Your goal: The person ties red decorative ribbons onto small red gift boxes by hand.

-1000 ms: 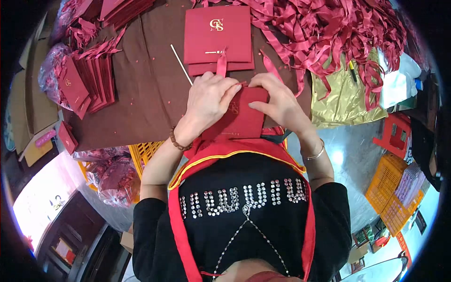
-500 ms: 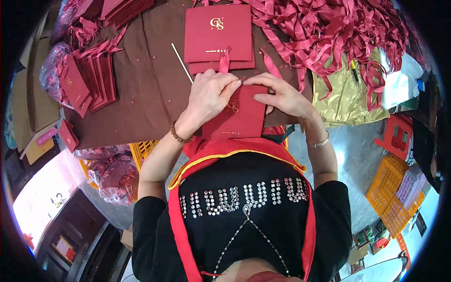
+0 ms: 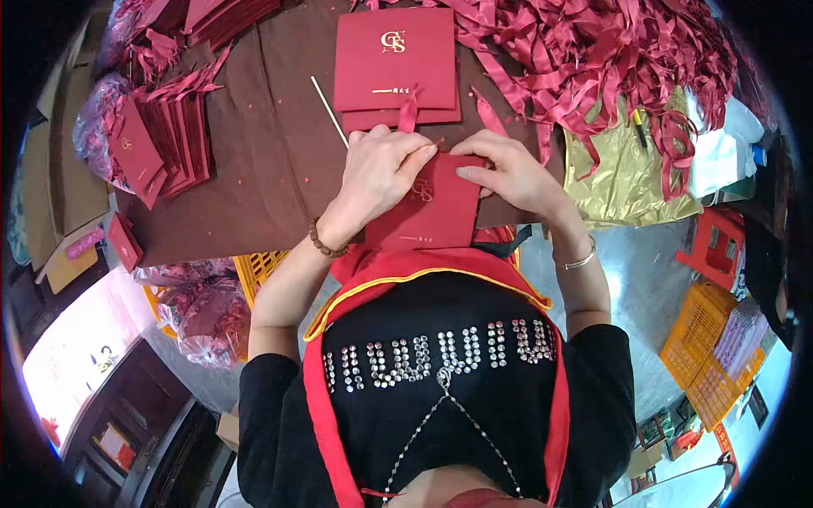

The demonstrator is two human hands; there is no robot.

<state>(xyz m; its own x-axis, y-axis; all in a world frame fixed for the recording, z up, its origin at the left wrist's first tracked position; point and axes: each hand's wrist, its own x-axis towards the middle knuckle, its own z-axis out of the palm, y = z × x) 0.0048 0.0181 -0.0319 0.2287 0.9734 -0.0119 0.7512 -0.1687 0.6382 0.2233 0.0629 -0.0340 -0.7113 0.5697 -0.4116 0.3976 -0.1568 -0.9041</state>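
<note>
A red paper gift bag [image 3: 423,216] with a gold logo lies flat at the table's near edge, in front of my apron. At its top edge my left hand [image 3: 385,165] is closed in a pinch, thumb against bent fingers. A red ribbon [image 3: 408,112] sticks up just behind this hand, and its lower part is hidden by the fingers. My right hand [image 3: 512,173] rests on the bag's upper right corner with fingers bent and the thumb on the front. What its fingertips hold is too small to make out.
Beyond my hands lie stacked red bags [image 3: 394,63]. A pile of red ribbons [image 3: 601,59] covers the right back, near a gold plastic sheet [image 3: 627,173]. More bags [image 3: 174,140] stand at left. A thin white stick [image 3: 329,110] lies on the brown tablecloth [image 3: 262,169].
The right hand's fingers have shifted slightly at the bag's top edge. My left hand has barely moved and keeps its pinch. The bag stays in place.
</note>
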